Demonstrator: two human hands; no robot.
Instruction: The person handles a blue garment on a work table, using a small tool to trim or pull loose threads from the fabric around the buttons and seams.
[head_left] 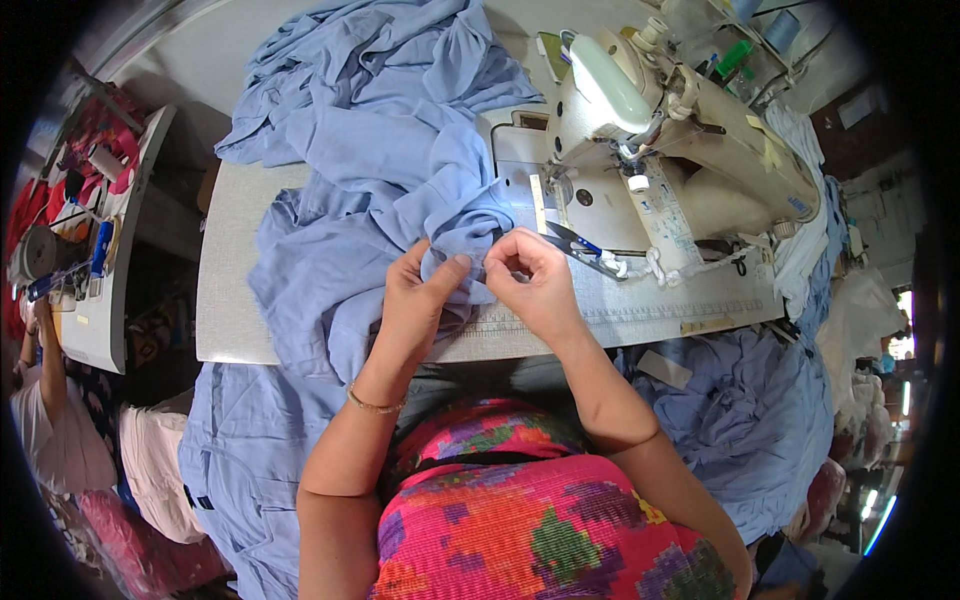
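On the table: a grey sewing table (235,300) is seen spanning the middle of the scene, its near edge close to the person's body.
Cloth: a large light blue fabric (370,150) is heaped from the far left of the table down to the near edge, where part of it hangs off toward the lower left.
Machine: a cream sewing machine (680,150) is set on the far right of the table, just right of the fabric.
Second pile: more blue cloth (750,420) is seen below the table at the near right.
Left hand: the left hand (420,300) is laid on a bunched fold of the fabric, thumb and fingers pinched closed on it.
Right hand: the right hand (530,280) is curled closed just right of the left hand, its fingertips gripping the same fold.
Scissors: small blue-handled scissors (575,240) are lying just beyond the right hand, near the machine's base.
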